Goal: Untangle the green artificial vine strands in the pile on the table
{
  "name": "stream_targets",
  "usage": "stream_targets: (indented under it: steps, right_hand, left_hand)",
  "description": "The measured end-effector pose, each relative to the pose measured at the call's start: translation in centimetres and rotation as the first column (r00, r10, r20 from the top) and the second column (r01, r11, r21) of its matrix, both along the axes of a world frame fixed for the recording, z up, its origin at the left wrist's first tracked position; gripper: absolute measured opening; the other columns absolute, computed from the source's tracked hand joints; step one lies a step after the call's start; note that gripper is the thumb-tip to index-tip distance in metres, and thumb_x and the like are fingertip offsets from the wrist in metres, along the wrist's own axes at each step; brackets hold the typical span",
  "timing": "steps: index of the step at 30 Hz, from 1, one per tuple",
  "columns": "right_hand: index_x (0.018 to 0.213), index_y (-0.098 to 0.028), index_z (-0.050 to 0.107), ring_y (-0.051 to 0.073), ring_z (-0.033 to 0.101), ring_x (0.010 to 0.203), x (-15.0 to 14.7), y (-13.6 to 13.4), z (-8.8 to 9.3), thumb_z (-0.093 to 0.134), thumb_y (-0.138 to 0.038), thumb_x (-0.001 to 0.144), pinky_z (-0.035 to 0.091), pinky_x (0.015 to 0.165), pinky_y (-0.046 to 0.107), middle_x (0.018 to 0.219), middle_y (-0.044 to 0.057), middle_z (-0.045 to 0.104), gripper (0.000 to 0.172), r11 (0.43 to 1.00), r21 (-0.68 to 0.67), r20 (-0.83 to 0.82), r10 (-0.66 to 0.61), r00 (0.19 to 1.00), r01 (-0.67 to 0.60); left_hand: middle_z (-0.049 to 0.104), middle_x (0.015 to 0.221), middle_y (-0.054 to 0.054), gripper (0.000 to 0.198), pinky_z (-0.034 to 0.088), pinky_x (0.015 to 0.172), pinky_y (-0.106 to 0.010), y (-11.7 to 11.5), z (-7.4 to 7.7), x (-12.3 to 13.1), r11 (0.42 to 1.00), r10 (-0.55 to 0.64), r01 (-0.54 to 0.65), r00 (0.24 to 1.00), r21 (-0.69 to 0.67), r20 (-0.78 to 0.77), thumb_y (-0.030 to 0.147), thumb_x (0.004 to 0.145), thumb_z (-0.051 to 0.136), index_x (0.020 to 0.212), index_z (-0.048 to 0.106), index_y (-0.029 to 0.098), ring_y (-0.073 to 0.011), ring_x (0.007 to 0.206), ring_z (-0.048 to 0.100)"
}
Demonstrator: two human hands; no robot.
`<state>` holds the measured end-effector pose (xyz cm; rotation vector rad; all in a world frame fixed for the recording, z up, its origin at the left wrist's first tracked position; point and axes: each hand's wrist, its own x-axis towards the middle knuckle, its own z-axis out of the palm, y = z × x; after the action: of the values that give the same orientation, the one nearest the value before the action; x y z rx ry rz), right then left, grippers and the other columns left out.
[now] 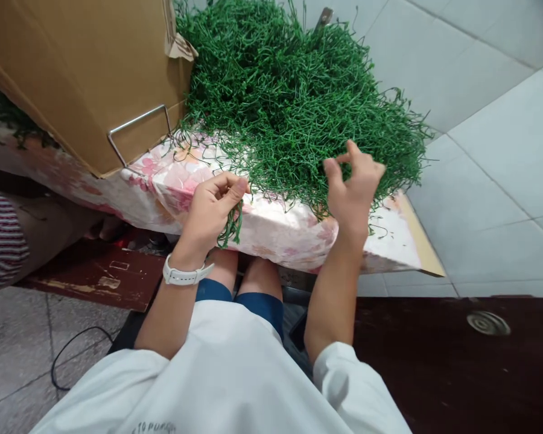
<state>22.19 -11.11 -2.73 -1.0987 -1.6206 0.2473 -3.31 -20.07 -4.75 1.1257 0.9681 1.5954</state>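
Observation:
A large heap of thin, curly green stems (294, 90) covers much of the flowered tablecloth (294, 238). My left hand (212, 211), with a white watch on the wrist, is closed at the near edge of the table. Its thumb and fingers pinch a small bunch of green stems (232, 229) that hangs below the palm. My right hand (353, 190) is raised over the near right part of the heap, slightly blurred. Its thumb and fingers are apart, and I see nothing held between them.
A tall cardboard box (90, 72) stands at the left, with a bent metal wire stand (138, 119) against its base. White wall tiles (493, 138) border the table's right side. Another person's striped clothing (2, 238) shows at the far left. A dark cable (76, 337) lies on the floor.

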Motion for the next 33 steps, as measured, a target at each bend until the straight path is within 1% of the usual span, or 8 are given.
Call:
stream_targets:
  steps: [2,5,7,10,17,25,28,33]
  right_hand:
    - [0.116,-0.018,0.07,0.032,0.054,0.112,0.1,0.7,0.0,0.067,-0.068,0.087,0.042,0.098,0.053,0.113,0.016,0.065,0.057,0.991,0.043,0.149,-0.129,0.98,0.124]
    - [0.103,-0.019,0.074,0.024,0.06,0.095,-1.2,-1.9,0.1,0.057,-0.061,0.098,0.046,0.09,0.044,0.101,0.011,0.07,0.046,0.987,0.066,0.165,-0.154,0.974,0.145]
    - [0.081,-0.019,0.071,0.018,0.059,0.074,-3.1,-5.1,-0.1,0.055,-0.058,0.101,0.045,0.072,0.034,0.078,0.005,0.067,0.047,0.996,-0.062,0.03,0.064,0.997,-0.062]
    - [0.068,-0.019,0.063,0.013,0.052,0.062,-6.5,-9.0,-0.5,0.058,-0.057,0.1,0.041,0.064,0.029,0.064,0.0,0.06,0.05,0.904,-0.24,-0.089,0.342,0.935,-0.353]
    - [0.066,-0.019,0.056,0.009,0.039,0.058,-8.1,-10.0,-2.2,0.07,-0.051,0.095,0.033,0.058,0.027,0.06,-0.004,0.048,0.045,0.741,-0.37,-0.256,0.499,0.828,-0.561]
    - [0.059,-0.021,0.046,0.01,0.03,0.049,-8.6,-10.5,-4.0,0.068,-0.046,0.095,0.027,0.05,0.026,0.054,-0.005,0.034,0.049,0.449,-0.073,-0.712,0.602,0.362,-0.89]
    - [0.059,-0.021,0.044,0.01,0.026,0.048,-9.0,-10.8,-4.2,0.069,-0.046,0.093,0.024,0.048,0.026,0.055,-0.005,0.03,0.049,0.431,-0.037,-0.753,0.581,0.309,-0.902]
    - [0.055,-0.022,0.037,0.011,0.026,0.048,-9.2,-11.0,-4.3,0.071,-0.053,0.089,0.026,0.048,0.028,0.052,-0.004,0.028,0.057,0.494,-0.041,-0.755,0.553,0.351,-0.868]
  left_hand:
    - [0.052,0.057,0.003,0.047,0.032,0.044,-0.024,-0.1,0.2,0.4,1.0,-0.007,0.007,1.0,-0.02,0.016,0.063,0.078,0.081,0.075,0.064,0.019,-0.0084,0.048,0.045]
    - [0.054,0.061,0.003,0.046,0.035,0.048,-0.024,0.0,0.5,0.7,1.0,0.024,-0.025,0.999,0.007,0.037,0.06,0.075,0.085,0.073,0.066,0.018,-0.0079,0.053,0.046]
    - [0.052,0.061,0.003,0.047,0.036,0.051,-0.023,0.0,0.6,1.1,0.999,0.034,-0.036,0.999,0.03,0.041,0.06,0.073,0.086,0.07,0.066,0.018,-0.0076,0.056,0.044]
    - [0.053,0.062,0.003,0.046,0.038,0.054,-0.024,-0.1,0.6,1.9,0.999,0.021,-0.021,1.0,0.026,0.011,0.06,0.074,0.086,0.07,0.067,0.018,-0.008,0.058,0.044]
    - [0.054,0.067,0.002,0.046,0.044,0.06,-0.021,-0.8,0.7,2.6,0.997,0.024,-0.025,1.0,0.069,0.019,0.057,0.082,0.081,0.071,0.06,0.018,-0.0075,0.062,0.049]
    - [0.026,0.054,0.011,0.04,0.021,0.04,-0.014,-2.1,1.7,2.8,0.902,-0.371,0.429,0.824,-0.044,0.428,0.048,0.089,0.077,0.08,0.049,0.021,-0.0027,0.042,0.024]
    - [0.021,0.054,0.011,0.04,0.02,0.039,-0.012,-2.3,2.2,2.9,0.878,-0.366,0.467,0.794,-0.103,0.484,0.046,0.092,0.074,0.078,0.046,0.02,-0.0021,0.041,0.021]
    - [0.016,0.053,0.011,0.039,0.019,0.039,-0.012,-2.3,2.5,3.4,0.877,-0.339,0.462,0.786,-0.128,0.516,0.047,0.095,0.07,0.077,0.047,0.02,-0.0025,0.04,0.016]
